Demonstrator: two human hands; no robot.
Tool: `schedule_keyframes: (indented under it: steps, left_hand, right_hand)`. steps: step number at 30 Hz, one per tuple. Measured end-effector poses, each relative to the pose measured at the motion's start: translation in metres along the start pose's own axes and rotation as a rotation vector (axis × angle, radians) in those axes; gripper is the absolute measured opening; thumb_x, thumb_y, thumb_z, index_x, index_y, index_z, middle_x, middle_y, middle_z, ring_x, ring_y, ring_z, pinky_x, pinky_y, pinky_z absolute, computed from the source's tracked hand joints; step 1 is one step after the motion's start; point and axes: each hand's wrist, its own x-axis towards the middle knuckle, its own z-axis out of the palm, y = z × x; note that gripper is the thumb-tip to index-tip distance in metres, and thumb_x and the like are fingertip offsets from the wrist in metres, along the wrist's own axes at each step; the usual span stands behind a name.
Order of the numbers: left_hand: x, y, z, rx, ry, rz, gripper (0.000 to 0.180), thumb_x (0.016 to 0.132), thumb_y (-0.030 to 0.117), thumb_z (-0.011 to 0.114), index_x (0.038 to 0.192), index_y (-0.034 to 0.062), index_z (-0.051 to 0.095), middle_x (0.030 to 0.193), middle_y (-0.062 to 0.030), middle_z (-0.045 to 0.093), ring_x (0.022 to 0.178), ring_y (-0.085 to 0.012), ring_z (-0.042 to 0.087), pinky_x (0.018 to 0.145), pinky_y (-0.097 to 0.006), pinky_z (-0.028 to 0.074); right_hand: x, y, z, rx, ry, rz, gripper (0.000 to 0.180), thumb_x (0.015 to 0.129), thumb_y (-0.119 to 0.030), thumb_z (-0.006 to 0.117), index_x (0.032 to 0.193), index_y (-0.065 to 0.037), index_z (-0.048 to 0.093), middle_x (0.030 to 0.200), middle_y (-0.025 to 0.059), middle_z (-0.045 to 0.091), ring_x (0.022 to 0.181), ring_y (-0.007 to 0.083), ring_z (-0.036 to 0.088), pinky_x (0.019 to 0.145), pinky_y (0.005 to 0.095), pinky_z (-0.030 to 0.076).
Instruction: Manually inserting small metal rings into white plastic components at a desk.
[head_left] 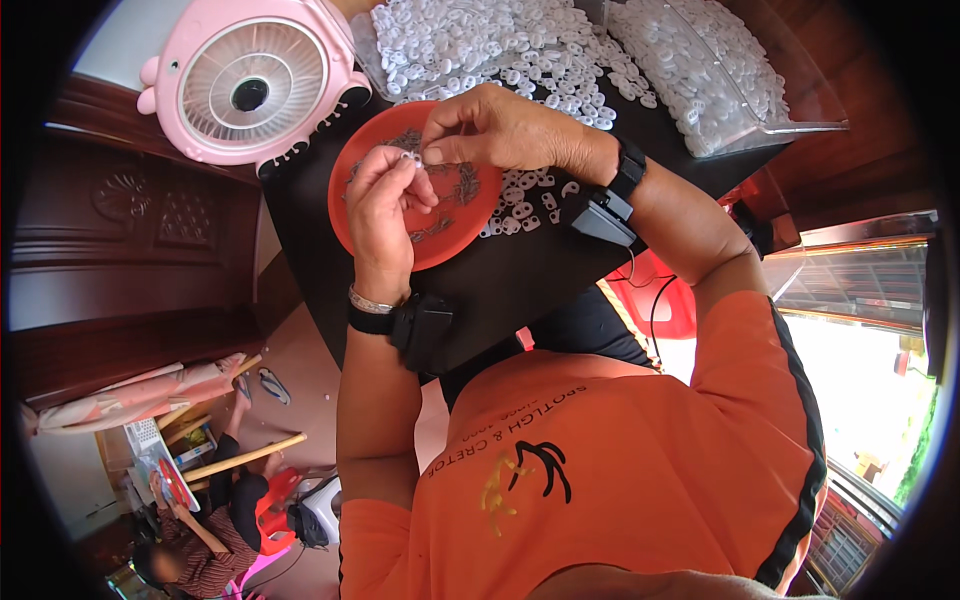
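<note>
Orange-red plastic makes up the round plate (455, 245) that sits on the black table (520, 270), and scattered across it are small dark springy bits (463, 185) in a few loose clusters. Above the plate a clear plastic bag (372, 60) lies open with a big heap of small white plastic rings (480, 45) spilling from it, and some of those rings (525, 205) have strayed onto the table just beside the plate's right rim. A second clear container (790, 120) at the top right is likewise filled with white pieces (700, 60). Both hands meet over the upper part of the plate. The left hand (385, 205) is curled with its thumb and forefinger pinched narrow around one small white ring (408, 157), held just above the plate. The right hand (505, 130) comes in from the right, its fingertips also closed tight and touching that same ring at the left hand's fingertips; whether it holds a dark piece as well is too small to tell. Each wrist carries a black strapped device, and the left wrist also has a silver bracelet (372, 302). A pink fan (250, 80) stands on the table at the upper left, near the plate. Down at the lower left, well apart, another person (215, 535) sits on the floor.
</note>
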Motion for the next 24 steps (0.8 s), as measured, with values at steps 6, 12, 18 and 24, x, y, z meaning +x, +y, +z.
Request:
schedule_keyframes:
  steps: [6,12,18,24]
  left_hand:
    - [0.002,0.000,-0.009,-0.004,0.122,0.017,0.011,0.087,0.013,0.052,0.081,0.0049,0.056,0.065,-0.0023,0.056,0.057,-0.0104,0.052,0.052,-0.022,0.039]
    - [0.002,0.002,-0.008,-0.006,0.203,-0.001,0.009,0.085,0.012,0.054,0.080,0.0045,0.057,0.065,-0.0029,0.057,0.056,-0.0111,0.053,0.052,-0.022,0.039]
    - [0.002,0.001,-0.011,0.030,0.183,-0.009,0.014,0.086,0.016,0.053,0.088,0.0022,0.057,0.072,-0.0043,0.056,0.061,-0.0127,0.054,0.058,-0.024,0.040]
    - [0.001,0.004,-0.006,-0.037,0.199,0.009,0.010,0.084,0.012,0.054,0.082,0.0035,0.058,0.066,-0.0035,0.058,0.057,-0.0119,0.054,0.053,-0.023,0.040]
  right_hand:
    - [-0.004,-0.007,0.006,-0.615,-0.148,-0.201,0.013,0.074,-0.016,0.067,0.083,-0.007,0.068,0.083,0.0069,0.063,0.084,0.0273,0.060,0.072,0.0357,0.049]
    - [-0.003,0.009,0.024,-0.784,-0.198,-0.262,0.013,0.071,-0.014,0.067,0.082,-0.008,0.065,0.082,0.0066,0.059,0.086,0.0272,0.057,0.073,0.0395,0.048]
    - [-0.001,0.007,0.025,-0.777,-0.087,-0.327,0.016,0.075,-0.012,0.063,0.088,-0.004,0.062,0.083,0.0094,0.061,0.084,0.0287,0.059,0.073,0.0396,0.048]
    - [0.001,-0.002,0.014,-0.343,-0.015,-0.006,0.015,0.082,-0.013,0.058,0.091,-0.002,0.061,0.078,0.0081,0.064,0.072,0.0188,0.062,0.068,0.0303,0.049]
